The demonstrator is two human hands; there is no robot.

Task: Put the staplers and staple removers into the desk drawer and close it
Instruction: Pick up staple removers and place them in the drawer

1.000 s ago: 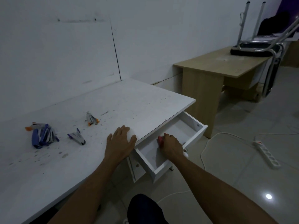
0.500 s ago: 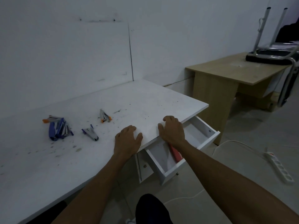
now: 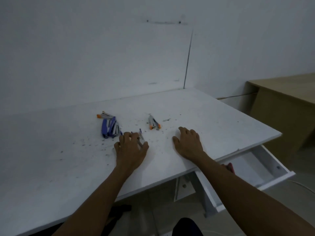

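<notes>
Half a sec earlier both hands sat at the desk's (image 3: 213, 116) near edge. Now the left hand (image 3: 130, 149) had reached left — fingers pinching a blue staple remover (image 3: 141, 139). Right hand (image 3: 188, 143) lay flat, spread, w/ nothing in it. Drawer (image 3: 272, 167) open at right, red stapler (image 3: 229, 166) inside — more pieces remained.

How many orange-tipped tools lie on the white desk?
2. One lies alone mid-desk, ahead of the right hand. The other lies at the far end of the blue pile. More may be hidden in that pile.
</notes>
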